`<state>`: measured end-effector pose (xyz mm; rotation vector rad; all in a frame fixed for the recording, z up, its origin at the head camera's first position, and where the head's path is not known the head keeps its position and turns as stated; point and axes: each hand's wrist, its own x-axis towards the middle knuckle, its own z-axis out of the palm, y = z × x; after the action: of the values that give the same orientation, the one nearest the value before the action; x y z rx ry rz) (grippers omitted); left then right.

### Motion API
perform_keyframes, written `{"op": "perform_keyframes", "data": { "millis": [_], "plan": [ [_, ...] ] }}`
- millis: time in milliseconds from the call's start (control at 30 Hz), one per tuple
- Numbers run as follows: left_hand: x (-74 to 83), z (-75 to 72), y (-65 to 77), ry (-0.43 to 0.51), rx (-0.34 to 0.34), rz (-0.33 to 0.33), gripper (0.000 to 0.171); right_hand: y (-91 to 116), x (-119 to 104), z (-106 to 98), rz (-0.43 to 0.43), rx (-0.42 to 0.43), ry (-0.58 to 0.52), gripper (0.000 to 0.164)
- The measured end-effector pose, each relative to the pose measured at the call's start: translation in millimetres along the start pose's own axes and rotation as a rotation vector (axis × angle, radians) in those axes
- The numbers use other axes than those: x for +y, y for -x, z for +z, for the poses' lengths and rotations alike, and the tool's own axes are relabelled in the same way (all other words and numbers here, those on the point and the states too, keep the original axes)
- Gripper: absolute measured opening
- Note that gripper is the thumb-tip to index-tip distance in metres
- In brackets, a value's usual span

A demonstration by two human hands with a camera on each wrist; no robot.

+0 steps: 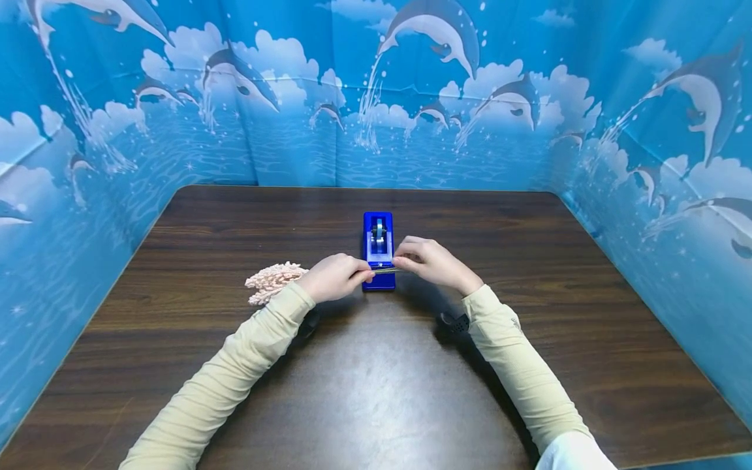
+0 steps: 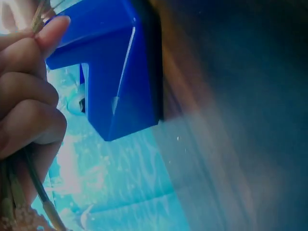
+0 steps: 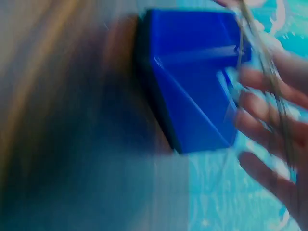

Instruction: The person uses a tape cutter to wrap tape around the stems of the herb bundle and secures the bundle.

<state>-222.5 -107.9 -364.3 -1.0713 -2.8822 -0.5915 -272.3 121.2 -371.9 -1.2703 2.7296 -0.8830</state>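
Pale pink dried flowers [image 1: 275,281] with thin stems [image 1: 384,270] lie in my left hand [image 1: 337,277], which pinches the stems between thumb and forefinger. The blossoms stick out behind that hand, to its left. My right hand [image 1: 431,262] is at the free end of the stems, its fingertips close to them. In the right wrist view the stems cross in front of its bent, blurred fingers [image 3: 262,103]; whether it grips them is unclear. Directly beneath both hands stands a blue tape dispenser [image 1: 378,283], with a clear tape roll [image 1: 379,233] inside.
The dispenser stands on a dark brown wooden table [image 1: 376,378]. Behind and at both sides of the table hangs a blue curtain [image 1: 294,150] printed with dolphins. A black wrist device [image 1: 454,322] shows under the right forearm.
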Motion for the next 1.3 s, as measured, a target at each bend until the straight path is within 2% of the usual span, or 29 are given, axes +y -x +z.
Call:
{"op": "perform_keyframes", "data": {
  "millis": [67,133,267,467,567,633,833,1067,1300],
  "plan": [
    [0.1,4.1,0.0,0.014,0.001,0.016,0.023,-5.3,-3.9,6.2,0.046,0.096,0.014,0.021],
    [1.5,8.2,-0.5,0.028,-0.01,0.029,0.023,-11.2,-9.1,12.0,0.111,0.147,0.009,0.027],
    [4.0,16.0,-1.7,0.016,-0.003,0.04,0.022,-21.5,-18.3,19.8,0.244,0.146,-0.043,0.033],
    [6.1,24.5,-5.0,-0.022,0.065,0.02,0.02,-30.4,-25.0,20.6,0.431,0.16,-0.268,0.022],
    [8.3,26.7,-8.6,-0.014,0.081,-0.009,0.019,-33.5,-27.3,16.8,0.478,0.187,-0.358,0.022],
    [9.5,27.4,-11.4,-0.012,0.087,-0.03,0.02,-35.2,-27.9,13.9,0.488,0.194,-0.375,0.023],
    [8.2,26.9,-20.2,0.001,0.08,-0.092,0.02,-36.2,-25.8,11.0,0.468,0.187,-0.297,0.022],
    [4.8,24.5,-30.1,0.035,0.064,-0.117,0.019,-26.7,-25.1,7.8,0.458,0.196,-0.276,0.021],
    [-4.7,20.7,-42.1,0.05,0.08,-0.157,0.019,-15.4,-30.8,0.8,0.374,0.172,-0.243,0.021]
  ]
}}
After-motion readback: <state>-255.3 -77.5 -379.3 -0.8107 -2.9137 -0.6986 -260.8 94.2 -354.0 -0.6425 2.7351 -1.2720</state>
